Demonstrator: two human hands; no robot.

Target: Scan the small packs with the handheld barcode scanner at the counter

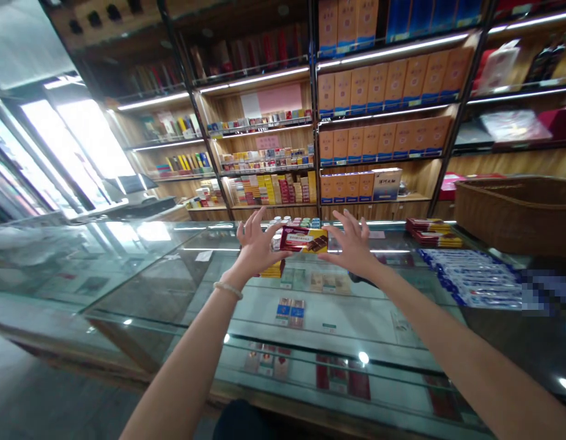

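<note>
A long, clear glass counter (pixel 150 287) bore a brown woven basket (pixel 507 214) at its far right corner, near neatly lined blue-and-white plastic packets (pixel 470 275). Above its far half, the left hand (pixel 255 241) and right hand (pixel 354 245) pinched opposite ends of a flat maroon-and-yellow rectangular packet (pixel 304 239), apparently keeping its printed face visible.
</note>
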